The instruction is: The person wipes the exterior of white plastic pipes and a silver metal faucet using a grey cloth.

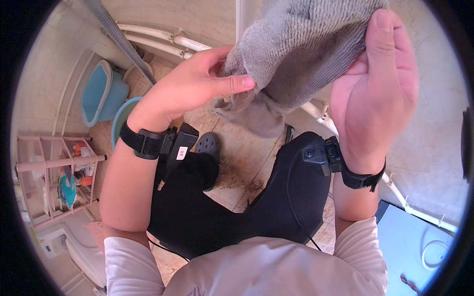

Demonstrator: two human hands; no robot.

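Note:
A grey ribbed cloth (276, 54), stained darker on its inner folds, hangs between my hands at the top of the view. My left hand (210, 81) pinches its left edge, thumb on top and fingers behind. At the upper right, my right hand (377, 74) grips the other edge between thumb and fingers. A crumpled lower end of the cloth droops above the tiled floor. Black straps with small dark devices sit on both wrists.
A light blue tub (101, 93) and a green-blue basin (123, 118) stand on the left. Nearby is a pink shelf rack (54, 163) with small items. White pipes (163, 37) run along the wall. A pale blue panel (414, 246) lies at lower right.

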